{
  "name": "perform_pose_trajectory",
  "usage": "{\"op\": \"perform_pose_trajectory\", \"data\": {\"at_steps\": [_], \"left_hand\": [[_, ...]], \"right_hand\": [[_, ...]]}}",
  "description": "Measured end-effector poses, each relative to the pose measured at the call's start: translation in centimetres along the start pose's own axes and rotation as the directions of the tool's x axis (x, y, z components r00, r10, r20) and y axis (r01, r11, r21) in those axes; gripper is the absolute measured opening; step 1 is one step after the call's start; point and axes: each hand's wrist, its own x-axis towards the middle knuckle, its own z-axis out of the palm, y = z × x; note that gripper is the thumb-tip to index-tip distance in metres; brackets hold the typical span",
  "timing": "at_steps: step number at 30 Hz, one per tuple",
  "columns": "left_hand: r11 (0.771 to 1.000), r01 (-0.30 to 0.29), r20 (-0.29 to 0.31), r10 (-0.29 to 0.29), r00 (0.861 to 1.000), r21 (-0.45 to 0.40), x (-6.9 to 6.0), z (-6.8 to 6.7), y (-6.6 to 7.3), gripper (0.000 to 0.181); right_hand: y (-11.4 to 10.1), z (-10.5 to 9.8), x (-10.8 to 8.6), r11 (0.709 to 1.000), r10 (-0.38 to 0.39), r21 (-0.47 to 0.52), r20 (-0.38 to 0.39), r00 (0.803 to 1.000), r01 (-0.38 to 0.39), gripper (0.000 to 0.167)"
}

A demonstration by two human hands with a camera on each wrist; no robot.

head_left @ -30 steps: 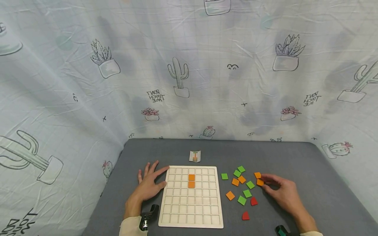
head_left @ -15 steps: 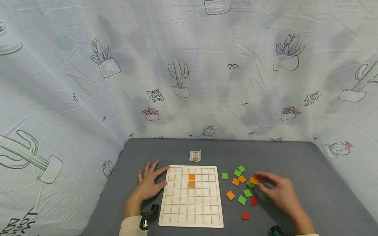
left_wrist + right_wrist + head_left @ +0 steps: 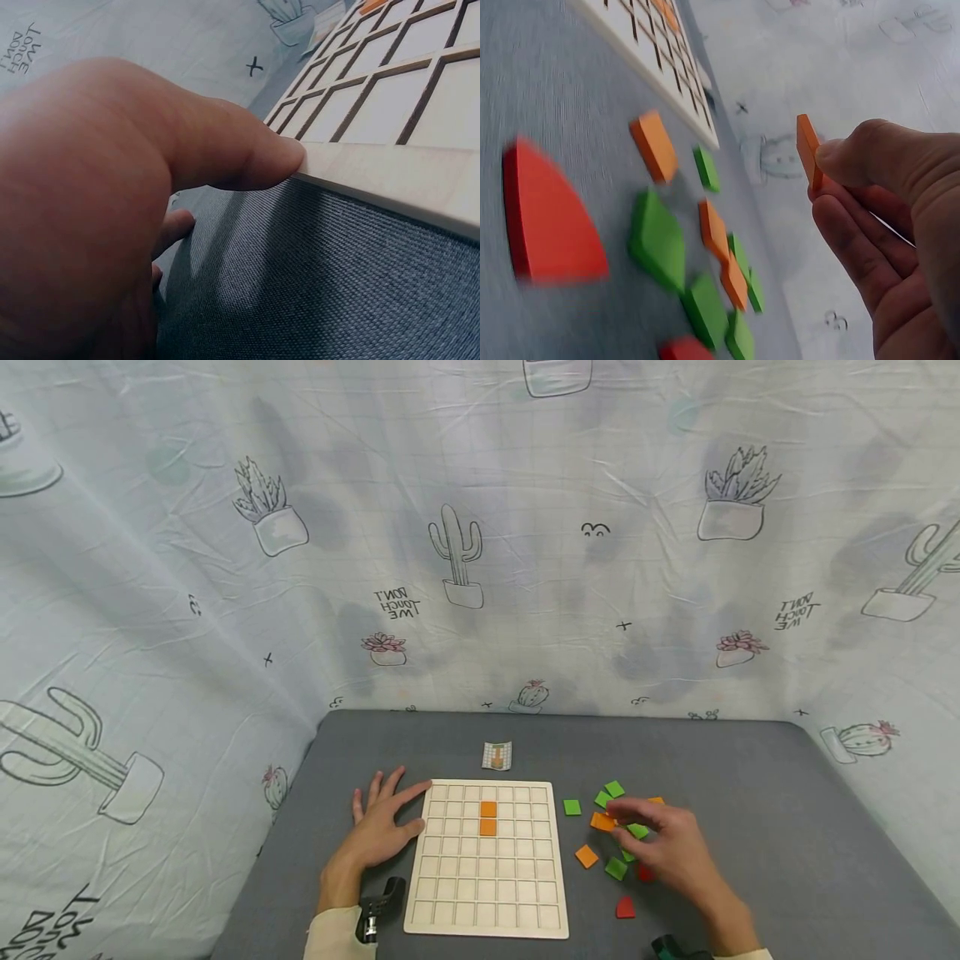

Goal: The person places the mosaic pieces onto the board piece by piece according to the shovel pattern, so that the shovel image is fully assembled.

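Observation:
In the right wrist view, my right hand (image 3: 667, 843) pinches an orange square tile (image 3: 808, 146) between thumb and fingers, held up off the table. The head view shows that hand above the loose tiles, covering some of them. My left hand (image 3: 381, 831) lies spread at the wooden grid board (image 3: 450, 890). Its index fingertip touches the board's far left corner, and its thumb (image 3: 262, 157) rests against the left edge. Two orange tiles, an upper one (image 3: 488, 809) and a lower one (image 3: 488, 827), fill neighbouring cells in one column.
Right of the board lie several green tiles (image 3: 572, 807), orange tiles (image 3: 587, 857) and red curved-edge pieces (image 3: 626, 907). A small card (image 3: 497, 756) with a printed grid pattern sits beyond the board on the grey table (image 3: 405, 739). Printed cloth (image 3: 525, 568) hangs behind.
My right hand has picked up an orange tile at the right of the pile and carried it left, over the other tiles, toward the board. My left hand has stayed on the board.

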Motion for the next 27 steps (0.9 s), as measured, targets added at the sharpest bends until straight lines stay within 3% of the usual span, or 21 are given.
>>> {"op": "perform_pose_trajectory", "data": {"at_steps": [5, 9, 12, 17, 27], "left_hand": [[1.000, -0.010, -0.014, 0.011, 1.000, 0.011, 0.0, 0.4, -0.5, 0.061], [1.000, 0.002, -0.007, -0.002, 1.000, -0.029, -0.3, -0.3, 0.8, 0.060], [0.999, -0.002, -0.013, 0.001, 1.000, -0.039, -0.3, -0.4, 1.0, 0.059], [0.999, -0.032, -0.030, 0.031, 0.999, -0.009, -0.1, 0.3, -0.3, 0.059], [1.000, 0.003, 0.000, -0.003, 1.000, 0.028, 0.3, 0.6, -1.1, 0.060]], "right_hand": [[-0.8, 1.4, 0.5, 1.000, 0.007, 0.029, 0.028, 1.000, -0.008, 0.039], [-1.4, 2.3, 1.0, 0.999, 0.012, 0.048, 0.047, 0.999, -0.014, 0.039], [-2.0, 2.9, 1.4, 0.997, 0.013, 0.070, 0.073, 0.997, -0.018, 0.038], [-2.9, 4.1, 1.8, 0.994, 0.023, 0.107, 0.123, 0.992, -0.037, 0.039], [-4.2, 6.1, 2.4, 0.990, 0.016, 0.135, 0.153, 0.988, -0.037, 0.037]]}}
